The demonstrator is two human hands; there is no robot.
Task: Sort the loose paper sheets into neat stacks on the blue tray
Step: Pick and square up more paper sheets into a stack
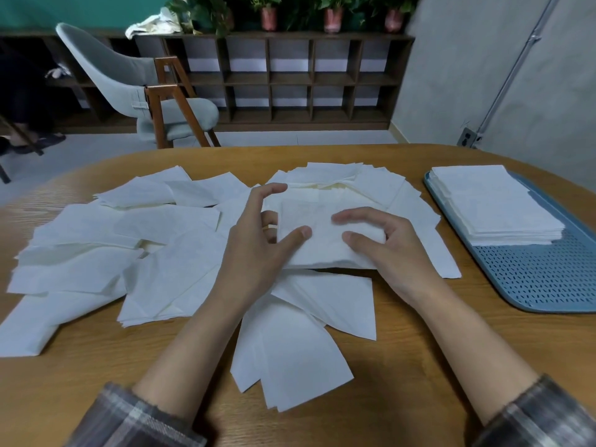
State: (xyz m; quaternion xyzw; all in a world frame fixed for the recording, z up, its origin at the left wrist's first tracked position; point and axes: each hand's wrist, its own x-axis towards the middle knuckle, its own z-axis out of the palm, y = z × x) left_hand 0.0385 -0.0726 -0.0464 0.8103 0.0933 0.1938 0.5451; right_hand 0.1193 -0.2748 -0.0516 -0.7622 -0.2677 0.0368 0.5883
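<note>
- Wooden table (403, 333) bears loose paper sheets (167, 272), scattered over its left and middle.
- Both hands grip a small bundle (322, 243) over that scatter: left hand (258, 250) curled round its left edge, right hand (390, 250) round its right, thumbs on top.
- At right, the blue tray (548, 279) holds one neat stack (496, 204) at its far end.
- Behind stand a grey chair (129, 79) and a cubby shelf (290, 79).

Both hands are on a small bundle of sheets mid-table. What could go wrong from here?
1. The bundle pinched between the left hand and right hand lies over other loose sheets; lifting it might drag some along.
2. The stack on the blue tray shows stepped edges; setting the bundle down carelessly could skew it.
</note>
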